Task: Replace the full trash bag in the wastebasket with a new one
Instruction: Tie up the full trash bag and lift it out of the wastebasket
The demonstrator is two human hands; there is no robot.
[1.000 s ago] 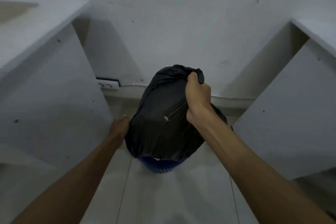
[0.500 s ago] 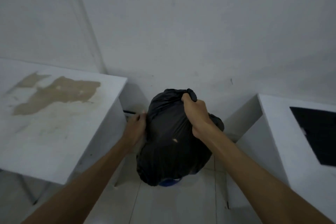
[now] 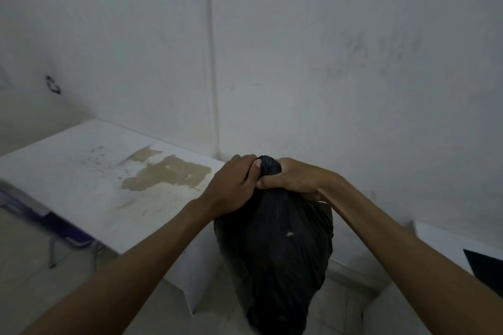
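Black plastic of the bag (image 3: 275,258) is gathered at its neck, lower centre of the frame, where it is gripped by the left hand (image 3: 231,187) and the right hand (image 3: 292,179), fingers curled tight. Its bottom is cut off by the lower edge; the wastebasket cannot be made out.

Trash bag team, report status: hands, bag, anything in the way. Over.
Left hand and right hand both grip the gathered neck of the black trash bag. Bag full, hanging between the white table and a white unit. Wastebasket not in view. Over.
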